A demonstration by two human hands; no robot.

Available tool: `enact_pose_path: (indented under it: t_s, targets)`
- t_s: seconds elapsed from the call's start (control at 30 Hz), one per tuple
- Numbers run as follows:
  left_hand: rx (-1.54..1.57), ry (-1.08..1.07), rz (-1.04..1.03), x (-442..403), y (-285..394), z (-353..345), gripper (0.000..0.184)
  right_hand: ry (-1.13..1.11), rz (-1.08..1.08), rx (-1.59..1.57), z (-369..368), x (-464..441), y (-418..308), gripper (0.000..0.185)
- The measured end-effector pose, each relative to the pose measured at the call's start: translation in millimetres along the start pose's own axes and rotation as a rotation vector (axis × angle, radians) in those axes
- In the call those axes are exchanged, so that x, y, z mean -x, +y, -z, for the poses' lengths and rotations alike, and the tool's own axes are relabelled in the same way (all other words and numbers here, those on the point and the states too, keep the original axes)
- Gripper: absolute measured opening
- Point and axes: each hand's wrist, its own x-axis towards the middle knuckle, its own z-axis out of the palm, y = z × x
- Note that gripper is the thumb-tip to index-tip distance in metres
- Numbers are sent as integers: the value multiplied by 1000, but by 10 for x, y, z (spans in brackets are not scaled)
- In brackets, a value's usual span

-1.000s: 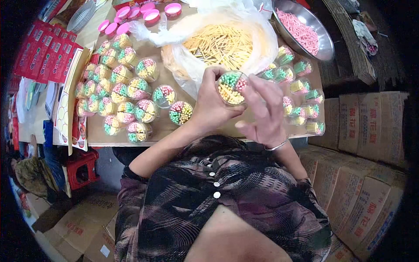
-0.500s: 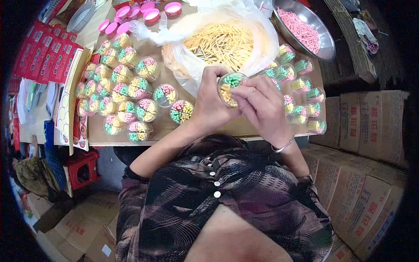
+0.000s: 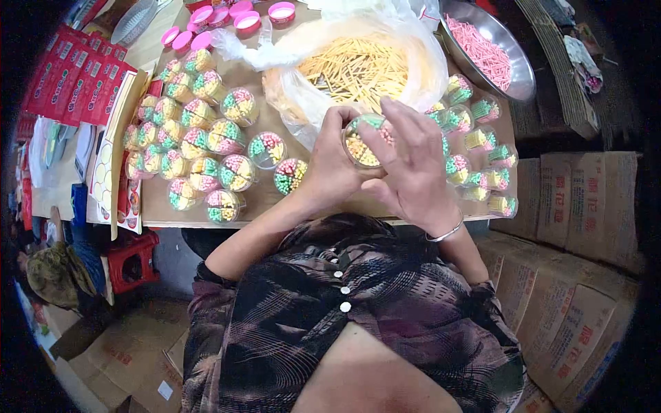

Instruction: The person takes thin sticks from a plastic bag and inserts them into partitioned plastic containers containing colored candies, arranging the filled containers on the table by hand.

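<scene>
Now the right hand (image 3: 416,165) has released its pinch: its fingers spread over the clear cup (image 3: 359,162), contact unclear. Left hand (image 3: 326,164) stays wrapped around the cup, above the table (image 3: 261,196). Fingertip handling of the colored sticks (image 3: 357,146) inside appears paused.

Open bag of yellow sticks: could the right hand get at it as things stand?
Probably yes: the right hand seems to hold nothing, though it partly covers the cup in the left hand; the bag lies open just beyond, yellow sticks uncovered.
</scene>
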Motion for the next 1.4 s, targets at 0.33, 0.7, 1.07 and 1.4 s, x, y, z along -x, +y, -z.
enact_pose_path:
  t_s: [0.33, 0.7, 1.07, 1.4]
  targets:
    - [73, -23, 61, 32, -142, 115, 76, -272, -67, 41, -44, -51, -65, 51]
    - [-277, 302, 36, 508, 41, 767, 77, -19, -158, -287, -138, -81, 19, 53]
    - [-380, 1277, 251, 1453, -570, 2529, 63, -112, -288, -178, -243, -1, 136, 19]
    - [-882, 1193, 62, 1132, -420, 2447, 68, -113, -337, -10, -117, 288, 467, 14]
